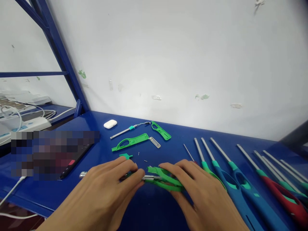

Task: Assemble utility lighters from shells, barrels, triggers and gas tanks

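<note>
My left hand [110, 183] is closed around a metal lighter tube [83, 174], whose end sticks out past the left side of the hand. My right hand [192, 184] grips the green plastic handle [165, 179] of a lighter. A metal part [152, 177] bridges the gap between the hands and meets the green handle; exactly how they join is hidden by my fingers. Just beyond my left fingers lies a small teal plastic piece [126, 156]. Two tiny metal pins, one of them a pin [138, 153] standing out clearly, rest on the blue table [149, 205].
Behind my hands lie green handle shells [134, 140], [161, 131], a clear fuel tank [154, 142], and a metal tube with wires [122, 132]. A white earphone case [110, 124] sits farther back. Several long lighters [240, 183] fill the right. A blurred-out device [77, 160] lies left.
</note>
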Motion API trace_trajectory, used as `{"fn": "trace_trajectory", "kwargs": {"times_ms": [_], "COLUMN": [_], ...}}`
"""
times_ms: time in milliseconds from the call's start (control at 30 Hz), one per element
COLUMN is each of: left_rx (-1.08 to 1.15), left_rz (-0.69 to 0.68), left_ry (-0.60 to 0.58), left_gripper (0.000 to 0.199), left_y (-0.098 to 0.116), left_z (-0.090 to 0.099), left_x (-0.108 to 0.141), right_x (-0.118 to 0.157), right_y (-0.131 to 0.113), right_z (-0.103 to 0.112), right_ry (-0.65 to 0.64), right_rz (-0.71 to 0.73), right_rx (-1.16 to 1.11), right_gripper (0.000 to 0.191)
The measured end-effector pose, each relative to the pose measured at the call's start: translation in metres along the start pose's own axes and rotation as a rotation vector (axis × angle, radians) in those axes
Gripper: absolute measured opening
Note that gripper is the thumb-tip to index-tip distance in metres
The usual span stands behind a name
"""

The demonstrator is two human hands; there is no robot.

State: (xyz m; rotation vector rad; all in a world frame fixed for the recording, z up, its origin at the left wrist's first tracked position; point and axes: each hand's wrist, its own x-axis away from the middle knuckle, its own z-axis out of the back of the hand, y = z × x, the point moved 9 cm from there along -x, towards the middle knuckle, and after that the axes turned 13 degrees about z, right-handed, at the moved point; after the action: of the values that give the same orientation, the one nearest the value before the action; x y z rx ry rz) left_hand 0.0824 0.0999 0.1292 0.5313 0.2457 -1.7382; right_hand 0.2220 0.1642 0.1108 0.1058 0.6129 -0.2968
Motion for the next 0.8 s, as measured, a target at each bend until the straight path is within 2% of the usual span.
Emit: {"fn": "trace_trajectory", "kwargs": {"times_ms": [133,300,433,500,633,733,800], "left_rx": [0.007,0.011,0.023,0.025,0.011,0.032,0.056], "left_rz": [-0.007,-0.046,-0.033,-0.012,0.040,0.090,0.090], "left_ry": [-0.015,0.043,0.070,0.043,-0.048,-0.098,-0.083], "left_gripper": [0.021,0.017,0.015,0.014,0.022,0.027,0.027], "left_y": [0.000,0.006,0.007,0.005,-0.005,-0.017,-0.022], "left_z": [-0.002,0.004,0.005,0.000,-0.022,-0.038,-0.042], "left_x": [-0.001,-0.003,-0.005,-0.005,-0.001,0.009,0.016], "right_x": [0.003,0.000,-0.001,0.000,0.004,0.008,0.010], "right_y": [0.002,0.001,0.001,0.001,0.001,-0.002,-0.001], "right_z": [-0.004,0.001,0.000,-0.002,-0.013,-0.019,-0.015], "right_ry": [-0.054,-0.019,-0.031,-0.038,-0.090,-0.142,-0.145], "right_rz": [-0.009,-0.006,-0.003,-0.004,-0.016,-0.012,-0.036], "right_rx": [-0.054,-0.024,-0.009,0.005,0.002,-0.042,-0.105], "right_gripper": [0.034,0.036,0.053,0.056,0.043,0.051,0.050]}}
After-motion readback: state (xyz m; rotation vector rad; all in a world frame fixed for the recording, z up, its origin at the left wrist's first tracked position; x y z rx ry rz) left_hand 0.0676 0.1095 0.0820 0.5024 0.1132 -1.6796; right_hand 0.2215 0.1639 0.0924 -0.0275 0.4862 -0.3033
